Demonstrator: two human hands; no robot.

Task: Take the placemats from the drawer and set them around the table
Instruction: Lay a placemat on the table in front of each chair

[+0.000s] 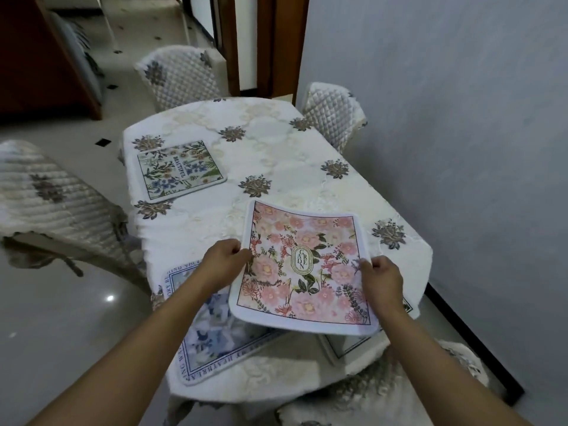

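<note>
I hold a pink floral placemat above the near half of the table. My left hand pinches its left edge and my right hand grips its right edge. A blue floral placemat lies on the table's near left, partly under my left arm and the pink mat. A green-and-blue floral placemat lies flat at the far left. Another placemat shows only its dark-lined corner beneath the pink one at the near right.
The table wears a white floral cloth. Quilted chairs stand at the far end, the far right, the left and the near side. A grey wall runs close along the table's right side.
</note>
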